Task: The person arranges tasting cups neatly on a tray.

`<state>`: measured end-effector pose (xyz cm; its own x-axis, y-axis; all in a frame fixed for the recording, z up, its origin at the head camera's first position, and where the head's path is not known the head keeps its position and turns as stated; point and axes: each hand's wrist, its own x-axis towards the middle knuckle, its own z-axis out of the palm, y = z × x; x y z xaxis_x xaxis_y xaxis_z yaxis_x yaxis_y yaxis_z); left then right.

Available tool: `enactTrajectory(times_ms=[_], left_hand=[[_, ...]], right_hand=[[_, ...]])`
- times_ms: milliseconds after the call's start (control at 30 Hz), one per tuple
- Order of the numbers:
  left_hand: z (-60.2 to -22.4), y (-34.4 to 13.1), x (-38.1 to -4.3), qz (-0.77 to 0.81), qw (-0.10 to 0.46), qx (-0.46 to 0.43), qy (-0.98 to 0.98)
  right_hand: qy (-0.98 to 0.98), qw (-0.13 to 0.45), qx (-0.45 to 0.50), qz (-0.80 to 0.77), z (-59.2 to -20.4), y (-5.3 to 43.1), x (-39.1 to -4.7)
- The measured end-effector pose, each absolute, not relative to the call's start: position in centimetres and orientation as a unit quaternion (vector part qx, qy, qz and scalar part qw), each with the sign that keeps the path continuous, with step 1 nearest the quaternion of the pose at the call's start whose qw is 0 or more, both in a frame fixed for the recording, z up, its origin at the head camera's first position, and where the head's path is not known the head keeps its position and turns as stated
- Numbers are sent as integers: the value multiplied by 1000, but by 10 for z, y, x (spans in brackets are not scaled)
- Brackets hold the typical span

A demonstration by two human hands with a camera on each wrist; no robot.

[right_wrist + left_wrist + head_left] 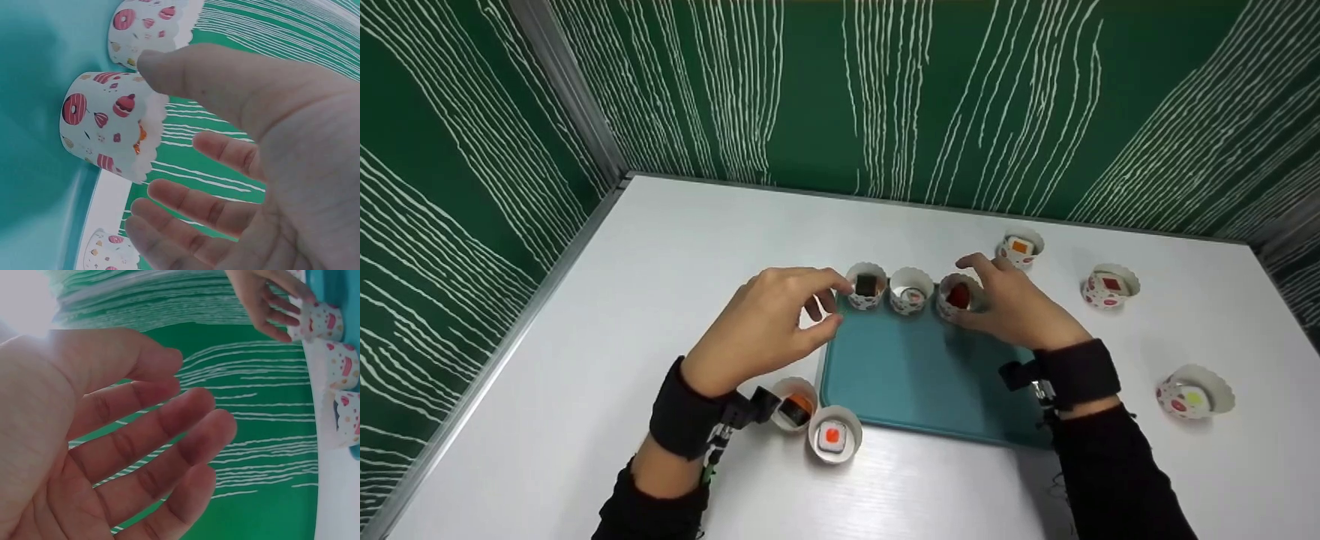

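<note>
Three patterned paper cups stand in a row along the far edge of a teal tray [907,367]. My right hand [1012,306] is around the rightmost cup [104,121], which contains a red piece [958,295]. In the right wrist view its thumb is by the cup's rim and the other fingers are spread, not closed on it. The middle cup [910,281] has a small pale piece inside. Beside the leftmost cup [864,301], with its dark sushi-like piece [866,284], my left hand [776,319] hovers with loosely bent fingers, holding nothing.
Near the tray's front left corner are a cup [781,420] with an orange-and-black piece and a cup [853,444] with a red-dotted white piece. Three more cups, [1014,256] among them, stand on the white table [675,247] to the right. Green panels [810,112] border the table.
</note>
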<state>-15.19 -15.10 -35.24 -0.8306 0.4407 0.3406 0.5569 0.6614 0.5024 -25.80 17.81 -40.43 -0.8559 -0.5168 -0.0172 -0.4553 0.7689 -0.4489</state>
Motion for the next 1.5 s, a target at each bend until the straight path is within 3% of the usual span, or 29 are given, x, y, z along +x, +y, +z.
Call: enactTrajectory(times_ms=[667,1000,1500], left_hand=[[-359,-149,-150,-284,-17,-290,-914],[-362,-144,-146,-261,-123,-243,-926],[-388,-180,-112,-204,-152,-198,-947]], right_hand=[[936,37,-236,-259,-380,195,-213],[940,8,-221,-261,-369,211,-193],[940,-28,-202,-273,-353,231,-180]])
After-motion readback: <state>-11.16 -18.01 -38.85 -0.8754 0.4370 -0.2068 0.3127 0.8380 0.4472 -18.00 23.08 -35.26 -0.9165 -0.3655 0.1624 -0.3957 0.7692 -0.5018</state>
